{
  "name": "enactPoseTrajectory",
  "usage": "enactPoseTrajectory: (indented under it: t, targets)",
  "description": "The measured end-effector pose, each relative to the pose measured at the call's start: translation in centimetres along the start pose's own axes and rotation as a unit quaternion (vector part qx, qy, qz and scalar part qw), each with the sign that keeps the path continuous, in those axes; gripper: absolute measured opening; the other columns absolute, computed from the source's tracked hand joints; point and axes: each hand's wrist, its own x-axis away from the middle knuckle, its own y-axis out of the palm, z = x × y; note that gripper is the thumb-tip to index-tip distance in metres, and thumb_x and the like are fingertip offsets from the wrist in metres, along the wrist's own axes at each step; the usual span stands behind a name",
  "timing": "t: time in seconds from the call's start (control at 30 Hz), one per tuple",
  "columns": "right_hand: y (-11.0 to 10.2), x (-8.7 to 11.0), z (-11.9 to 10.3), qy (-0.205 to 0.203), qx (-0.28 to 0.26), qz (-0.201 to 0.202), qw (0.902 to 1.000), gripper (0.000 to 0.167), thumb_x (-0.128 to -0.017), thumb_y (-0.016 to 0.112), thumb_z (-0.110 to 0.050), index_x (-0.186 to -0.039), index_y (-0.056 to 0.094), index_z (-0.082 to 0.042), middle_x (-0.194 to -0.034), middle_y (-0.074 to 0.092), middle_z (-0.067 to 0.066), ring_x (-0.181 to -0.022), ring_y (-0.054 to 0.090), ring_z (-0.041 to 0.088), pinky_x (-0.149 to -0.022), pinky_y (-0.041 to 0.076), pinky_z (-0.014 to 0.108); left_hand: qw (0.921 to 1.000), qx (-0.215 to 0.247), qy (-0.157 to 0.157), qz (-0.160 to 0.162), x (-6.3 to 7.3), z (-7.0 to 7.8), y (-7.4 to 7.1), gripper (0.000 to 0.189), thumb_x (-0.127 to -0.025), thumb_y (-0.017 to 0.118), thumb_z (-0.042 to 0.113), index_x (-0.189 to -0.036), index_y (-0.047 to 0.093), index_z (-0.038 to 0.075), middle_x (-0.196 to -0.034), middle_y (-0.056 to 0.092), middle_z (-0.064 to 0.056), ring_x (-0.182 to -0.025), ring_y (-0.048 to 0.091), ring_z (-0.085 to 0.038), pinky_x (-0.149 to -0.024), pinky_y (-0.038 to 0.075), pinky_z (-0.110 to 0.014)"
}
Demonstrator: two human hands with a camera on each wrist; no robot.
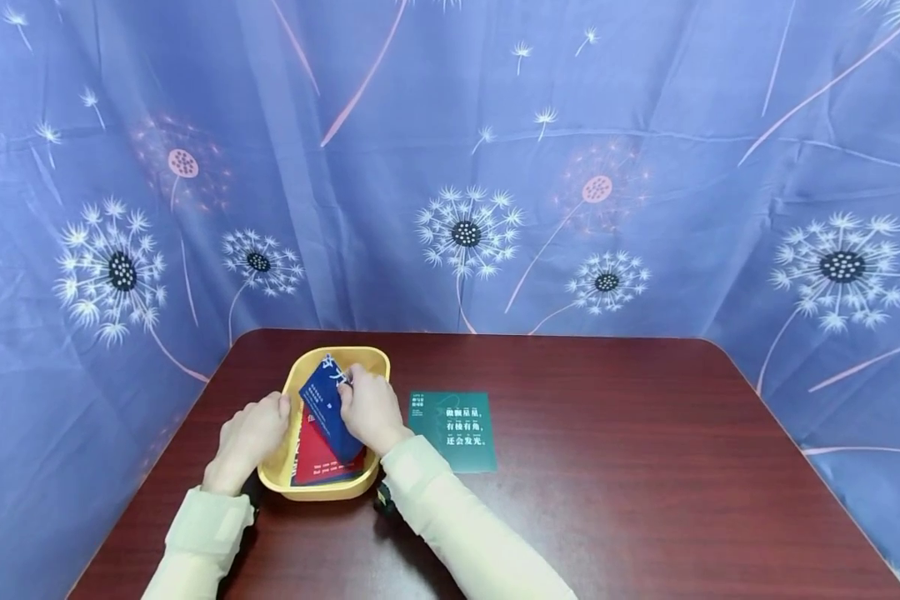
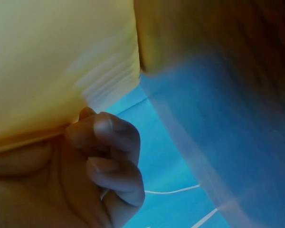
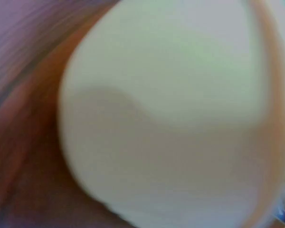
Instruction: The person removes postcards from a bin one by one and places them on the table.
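Note:
In the head view a yellow plastic basin (image 1: 322, 492) stands at the left of the table. My left hand (image 1: 249, 437) grips its left rim; the left wrist view shows curled fingers (image 2: 116, 135) at the edge of the pale yellow wall (image 2: 57, 57). Over the basin, my right hand (image 1: 375, 412) pinches a dark blue card (image 1: 321, 396) with white lettering, tilted and partly covered by the hand. Beneath it lies a red card (image 1: 322, 463) with white print, on top of other cards. The basin's outer wall (image 3: 171, 95) fills the right wrist view, blurred.
A green card (image 1: 457, 429) with white lettering lies flat on the dark red-brown table (image 1: 645, 458), just right of the basin. Behind and at the sides hangs a blue curtain (image 1: 390, 208) with a dandelion print.

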Motion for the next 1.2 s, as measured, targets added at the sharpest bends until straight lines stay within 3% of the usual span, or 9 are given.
enactPoseTrajectory:
  t: [0.23,0.5,0.7,0.97,1.2]
  targets:
    - [-3.3,0.3,-0.4,0.046,-0.083,0.039,0.9947,0.011,-0.096,0.06,-0.016,-0.104,0.064,-0.009,-0.077,0.066,0.003,-0.067,0.061,0.019,-0.057,0.046,0.032,1.0,-0.008,-0.003,-0.003,-0.1,0.0,0.0,0.045,-0.106,0.027,0.031,-0.102,0.058,-0.002,-0.086,0.062,-0.027,-0.08,0.061,-0.045,-0.065,0.046,-0.059]
    - [-6.9,1.2,1.5,0.115,-0.185,0.065,0.9738,0.013,-0.097,0.06,-0.014,-0.107,0.063,-0.007,-0.084,0.071,0.004,-0.069,0.062,0.013,-0.061,0.049,0.03,1.0,-0.004,0.0,0.003,-0.2,-0.2,0.2,0.044,-0.105,0.029,0.032,-0.101,0.059,-0.001,-0.086,0.062,-0.026,-0.08,0.061,-0.047,-0.064,0.046,-0.059]
    - [-9.1,2.6,4.5,0.181,-0.24,0.085,0.9501,0.015,-0.097,0.059,-0.013,-0.11,0.061,-0.005,-0.081,0.07,0.006,-0.062,0.062,0.017,-0.055,0.049,0.033,1.0,-0.005,-0.005,0.003,-0.2,-0.1,0.0,0.047,-0.106,0.026,0.033,-0.1,0.058,-0.001,-0.086,0.062,-0.027,-0.081,0.061,-0.048,-0.065,0.046,-0.06]
    - [-10.3,4.9,8.4,0.281,-0.32,0.085,0.9006,0.017,-0.099,0.056,-0.014,-0.113,0.058,-0.003,-0.085,0.068,0.012,-0.06,0.063,0.02,-0.052,0.052,0.032,0.9999,-0.006,-0.009,-0.002,-0.1,-0.1,-0.3,0.047,-0.106,0.026,0.033,-0.101,0.057,-0.002,-0.088,0.061,-0.029,-0.082,0.06,-0.05,-0.066,0.045,-0.061]
    - [-10.3,6.7,11.3,0.322,-0.336,0.094,0.8799,0.017,-0.098,0.056,-0.011,-0.112,0.056,-0.001,-0.086,0.068,0.014,-0.059,0.062,0.018,-0.051,0.049,0.03,1.0,-0.005,-0.007,-0.002,-0.2,0.1,-0.1,0.046,-0.106,0.027,0.032,-0.101,0.058,-0.002,-0.087,0.061,-0.028,-0.081,0.06,-0.048,-0.066,0.045,-0.06]
